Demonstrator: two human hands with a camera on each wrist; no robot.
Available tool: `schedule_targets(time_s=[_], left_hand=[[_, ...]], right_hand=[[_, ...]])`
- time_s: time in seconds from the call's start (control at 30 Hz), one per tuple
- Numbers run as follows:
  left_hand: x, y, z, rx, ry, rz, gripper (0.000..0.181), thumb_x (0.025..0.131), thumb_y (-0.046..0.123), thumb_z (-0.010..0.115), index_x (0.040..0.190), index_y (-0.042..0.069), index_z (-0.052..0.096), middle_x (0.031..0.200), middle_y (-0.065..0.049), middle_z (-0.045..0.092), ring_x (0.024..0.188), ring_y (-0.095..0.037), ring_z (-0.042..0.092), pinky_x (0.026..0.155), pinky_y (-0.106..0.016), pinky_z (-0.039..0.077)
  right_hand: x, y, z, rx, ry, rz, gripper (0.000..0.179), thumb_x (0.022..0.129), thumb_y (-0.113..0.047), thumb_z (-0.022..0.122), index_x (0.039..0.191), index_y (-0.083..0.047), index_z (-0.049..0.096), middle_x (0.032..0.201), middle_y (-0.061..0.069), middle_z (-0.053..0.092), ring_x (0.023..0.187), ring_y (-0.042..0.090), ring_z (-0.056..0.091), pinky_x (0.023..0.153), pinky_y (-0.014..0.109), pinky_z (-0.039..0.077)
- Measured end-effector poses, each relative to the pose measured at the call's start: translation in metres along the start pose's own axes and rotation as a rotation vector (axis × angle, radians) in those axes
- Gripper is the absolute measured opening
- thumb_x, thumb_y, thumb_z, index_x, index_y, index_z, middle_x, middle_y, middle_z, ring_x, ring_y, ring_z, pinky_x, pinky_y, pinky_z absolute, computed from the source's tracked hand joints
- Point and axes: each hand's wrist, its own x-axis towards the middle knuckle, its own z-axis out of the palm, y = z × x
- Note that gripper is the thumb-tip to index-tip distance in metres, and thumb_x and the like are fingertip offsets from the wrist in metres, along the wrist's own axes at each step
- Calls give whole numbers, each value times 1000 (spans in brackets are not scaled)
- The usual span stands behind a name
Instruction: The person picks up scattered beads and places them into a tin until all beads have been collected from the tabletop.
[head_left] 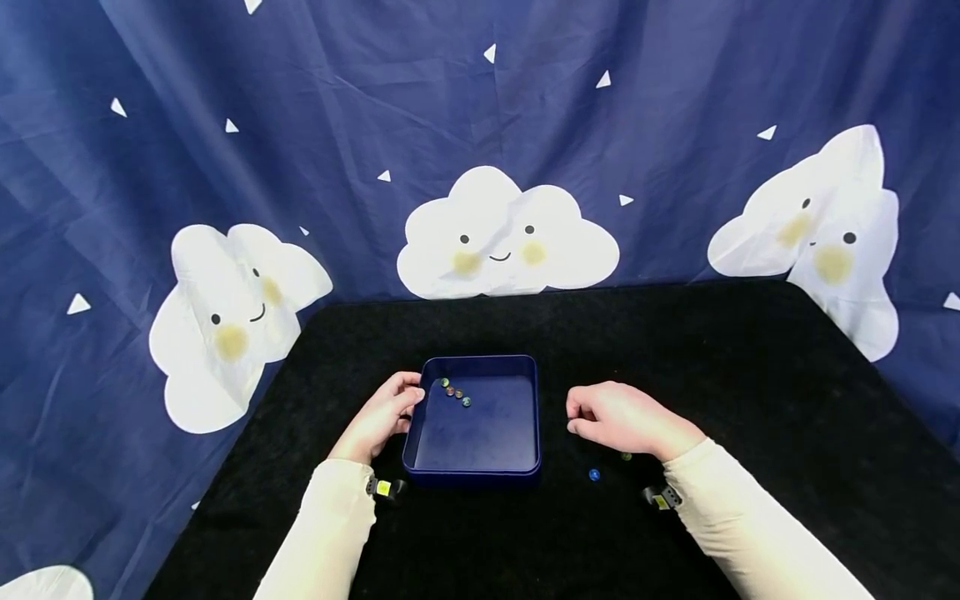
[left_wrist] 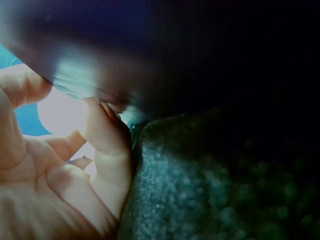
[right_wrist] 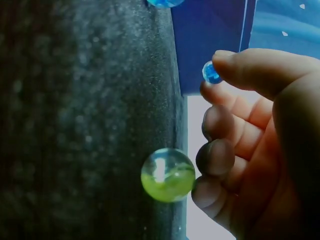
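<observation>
A square blue tray sits on the black table with several small marbles in a short row at its back left. My left hand grips the tray's left side, thumb at the rim and fingers along the outer wall. In the left wrist view the thumb and curled fingers meet the dark tray wall. To the right of the tray, my right hand pinches a blue marble between thumb and index finger. Below that hand lie a blue marble and a clear marble with yellow-green inside.
Black cloth covers the table. Behind it hangs a blue curtain with white smiling clouds. A small wrist camera sits below the left wrist, near the tray's front left corner, and another below the right wrist.
</observation>
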Motion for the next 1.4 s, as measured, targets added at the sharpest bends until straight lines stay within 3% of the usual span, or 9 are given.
schedule_targets(time_s=[0.27, 0.6, 0.73, 0.97, 1.17, 1.4], left_hand=[[-2, 0, -2, -11, 22, 15, 39, 94, 13, 51, 130, 0, 41, 112, -23, 47, 82, -23, 54, 61, -31, 49], [-1, 3, -2, 10, 11, 9, 40, 94, 12, 50, 131, 0, 40, 113, -25, 47, 84, -27, 54, 61, -31, 49], [-2, 2, -4, 9, 19, 1, 39, 94, 12, 51, 130, 0, 41, 113, -26, 46, 82, -26, 54, 60, -30, 48], [-3, -2, -4, -6, 7, -2, 41, 93, 12, 51, 131, 0, 40, 114, -26, 46, 80, -23, 55, 58, -29, 48], [-1, -4, -2, -9, -4, -8, 42, 93, 12, 52, 132, -1, 39, 115, -28, 45, 81, -25, 55, 57, -29, 48], [2, -1, -3, -1, -6, 12, 43, 93, 11, 52, 131, -2, 39, 115, -31, 44, 82, -29, 54, 57, -29, 48]], right_hand=[[4, 7, -8, 32, -18, -6, 16, 83, -33, 67, 79, -38, 52, 58, -18, 45, 56, -1, 45, 57, 23, 39], [-4, 18, -25, 125, 63, 85, 14, 83, -28, 68, 82, -35, 55, 61, -16, 48, 54, 1, 47, 54, 24, 40], [1, 4, -26, 129, 78, 49, 16, 84, -29, 68, 83, -37, 54, 61, -17, 47, 54, 1, 46, 54, 24, 40], [16, -38, -14, 106, 63, -93, 11, 85, -30, 64, 91, -34, 56, 64, -19, 47, 59, 0, 46, 58, 22, 40], [28, -53, -7, 61, 44, -89, 12, 86, -31, 62, 98, -32, 58, 67, -18, 47, 61, 0, 46, 59, 21, 40], [28, -51, -7, 32, 36, -78, 14, 86, -30, 62, 100, -32, 58, 69, -18, 48, 63, 0, 46, 61, 21, 40]])
